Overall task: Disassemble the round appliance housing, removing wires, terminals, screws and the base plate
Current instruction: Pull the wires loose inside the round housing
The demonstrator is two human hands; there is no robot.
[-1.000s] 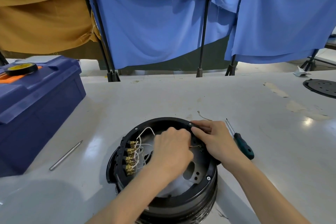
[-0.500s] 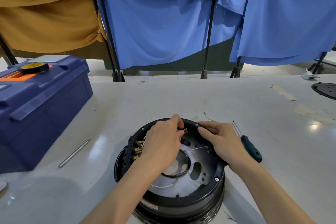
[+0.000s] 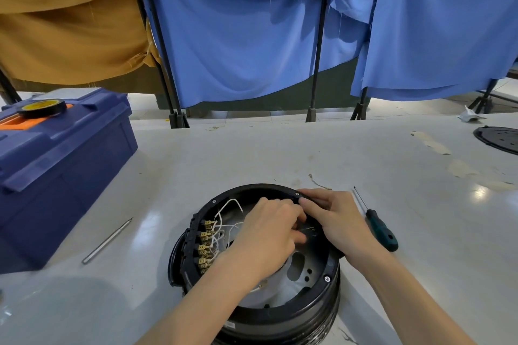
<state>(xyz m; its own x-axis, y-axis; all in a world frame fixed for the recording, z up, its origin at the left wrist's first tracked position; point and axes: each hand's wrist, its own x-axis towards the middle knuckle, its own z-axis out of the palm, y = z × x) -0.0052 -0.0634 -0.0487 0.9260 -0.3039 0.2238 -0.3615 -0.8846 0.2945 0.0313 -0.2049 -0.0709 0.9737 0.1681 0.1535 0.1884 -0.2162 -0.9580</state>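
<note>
Black housing [image 3: 280, 316] rim sits under the right hand [image 3: 336, 221], whose fingers curl over it; that brace should be held firm. Just beside them the left hand [image 3: 269, 230] curls its fingers inside the housing; whether they pinch a wire is hidden. Any pull is best made straight and by the connector. Left of these fingers are the white wires [image 3: 217, 232] and the brass terminals [image 3: 204, 248]; right of the bracing fingers lies the screwdriver [image 3: 382, 232].

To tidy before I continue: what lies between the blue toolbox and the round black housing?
In the head view, a thin metal rod lies on the white table between the toolbox and the housing, touching neither.
</note>
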